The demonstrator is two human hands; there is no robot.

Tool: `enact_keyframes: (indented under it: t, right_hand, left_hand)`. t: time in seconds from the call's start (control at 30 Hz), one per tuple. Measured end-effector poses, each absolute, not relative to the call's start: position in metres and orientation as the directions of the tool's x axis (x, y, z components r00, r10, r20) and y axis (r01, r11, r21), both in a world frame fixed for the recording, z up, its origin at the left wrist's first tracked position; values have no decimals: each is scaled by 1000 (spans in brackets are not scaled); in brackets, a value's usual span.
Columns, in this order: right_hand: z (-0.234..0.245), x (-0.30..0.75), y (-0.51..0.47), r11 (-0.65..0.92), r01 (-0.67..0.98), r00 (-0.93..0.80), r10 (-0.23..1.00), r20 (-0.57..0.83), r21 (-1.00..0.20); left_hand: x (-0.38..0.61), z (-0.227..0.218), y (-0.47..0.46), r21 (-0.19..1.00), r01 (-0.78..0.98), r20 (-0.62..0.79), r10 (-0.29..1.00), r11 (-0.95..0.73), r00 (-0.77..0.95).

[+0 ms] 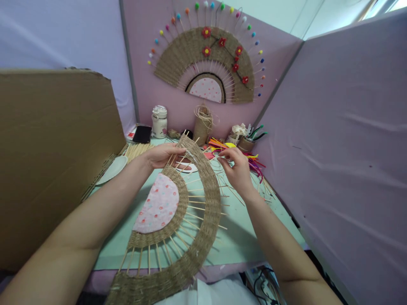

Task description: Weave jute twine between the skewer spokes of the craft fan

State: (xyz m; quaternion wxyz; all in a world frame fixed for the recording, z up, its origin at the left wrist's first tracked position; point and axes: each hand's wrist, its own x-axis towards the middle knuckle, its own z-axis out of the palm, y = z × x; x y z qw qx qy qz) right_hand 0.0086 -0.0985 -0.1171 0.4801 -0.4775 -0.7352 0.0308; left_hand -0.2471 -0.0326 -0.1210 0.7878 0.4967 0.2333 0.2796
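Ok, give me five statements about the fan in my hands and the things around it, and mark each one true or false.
1. The left hand holds the woven fan. True.
2. The wall fan has blue flowers. False: the wall fan has red flowers.
3. The woven fan carries a spotted pink cloth. True.
4. Both hands are on the spotted pink cloth. False: the right hand is beside the woven fan's outer edge.
5. The white jar stands left of the roll of twine. True.

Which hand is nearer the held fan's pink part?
Left. The left hand holds the fan just beyond the pink part; the right hand is farther off, by the fan's outer edge.
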Motion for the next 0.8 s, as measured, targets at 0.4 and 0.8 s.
enact_keyframes:
  t: [0.4,0.8]
  right_hand:
    - [-118,3,-80,208,179,-66,978,199,-962]
    - [-121,-8,-76,176,155,-61,984,169,-972]
  left_hand:
    - [-248,-118,-34,918,-218,-75,682,332,727]
    - [-246,-111,-40,922,-225,-57,687,314,725]
